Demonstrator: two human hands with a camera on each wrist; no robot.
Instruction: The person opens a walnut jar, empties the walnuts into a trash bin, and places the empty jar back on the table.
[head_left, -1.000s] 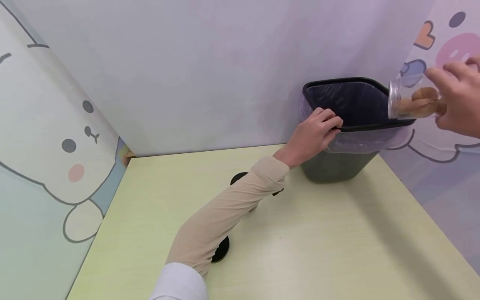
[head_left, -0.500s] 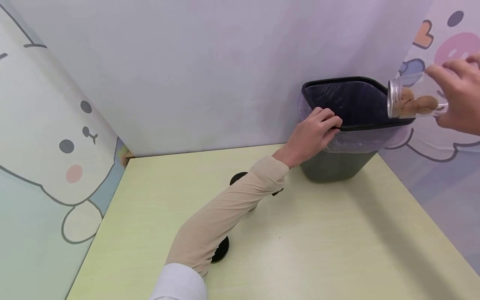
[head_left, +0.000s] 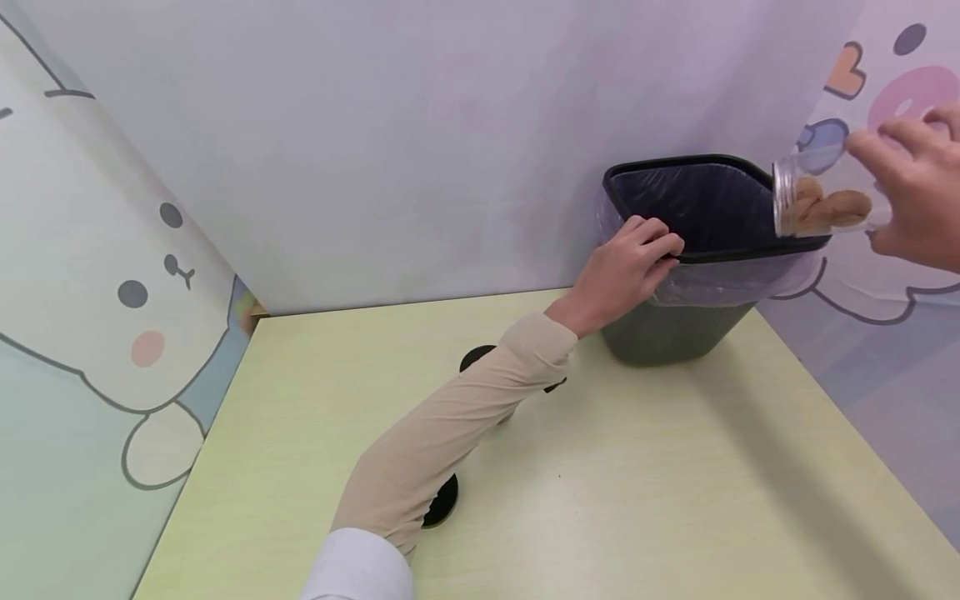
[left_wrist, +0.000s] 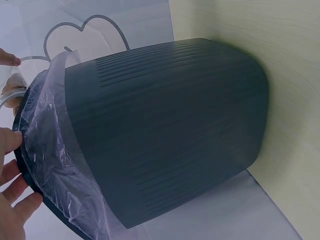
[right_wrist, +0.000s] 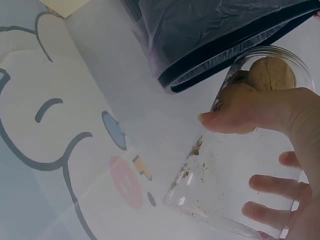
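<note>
While the right hand (head_left: 911,200) grips a jar (head_left: 821,200) tipped at the bin's (head_left: 697,250) rim, walnuts — probably — could spill outside; the left hand (head_left: 626,271), fingers curled over the near rim, steadies it.

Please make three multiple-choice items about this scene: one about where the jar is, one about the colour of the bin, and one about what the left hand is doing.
1. Where is the jar?
A. lying on the table
B. held over the rim of the bin
C. standing inside the bin

2. What colour is the bin?
A. white
B. red
C. dark, nearly black

3. What does the left hand do?
A. grips the bin's rim
B. lies flat on the table
C. holds a lid

Answers:
1 B: the right hand holds the jar tilted, its mouth at the rim.
2 C: the wall is dark, with a clear liner.
3 A: its fingers curl over the rim.
</note>
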